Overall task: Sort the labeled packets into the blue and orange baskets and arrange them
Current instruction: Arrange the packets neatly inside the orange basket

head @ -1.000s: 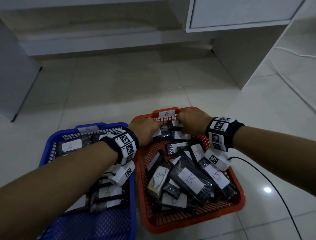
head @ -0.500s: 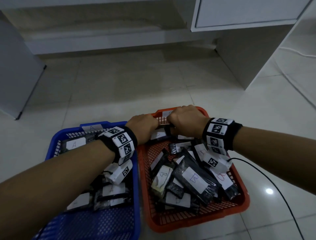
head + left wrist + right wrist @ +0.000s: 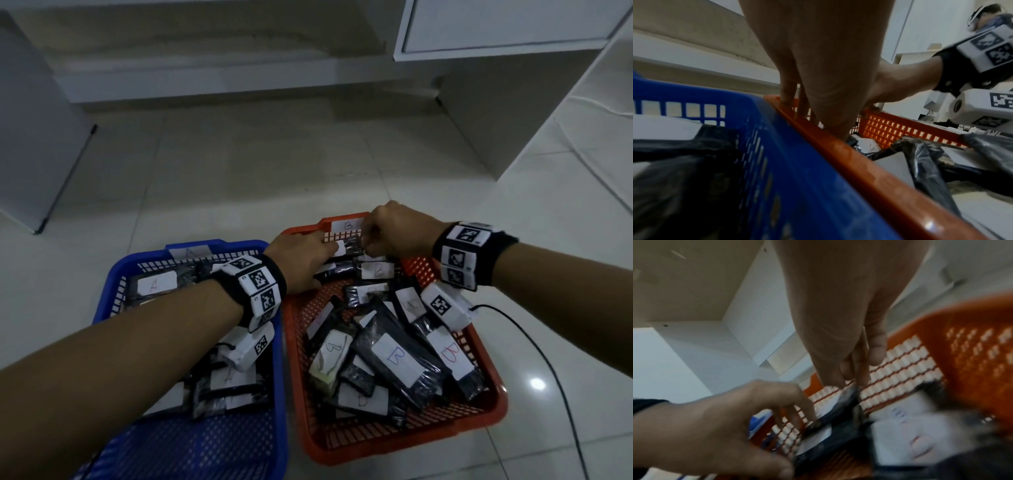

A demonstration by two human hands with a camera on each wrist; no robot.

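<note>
Both hands meet at the far end of the orange basket (image 3: 404,448), which is marked B. Between them a black packet (image 3: 351,246) with a white label stands against the basket's far wall. My left hand (image 3: 318,250) holds its left end with curled fingertips. My right hand (image 3: 371,236) pinches its upper right end, as the right wrist view shows on the same black packet (image 3: 842,410). More B-labelled packets (image 3: 397,359) lie piled in the orange basket. The blue basket (image 3: 219,244), marked A, holds A-labelled packets (image 3: 156,284) under my left forearm.
The two baskets stand side by side on a pale tiled floor (image 3: 274,164). A white cabinet (image 3: 496,27) hangs at the back right and a grey panel (image 3: 34,137) stands at the left. A black cable (image 3: 548,359) runs along the floor right of the orange basket.
Both hands have moved up to the far wall of the orange basket. The black packet between them now stands against that wall, under the B tag.
</note>
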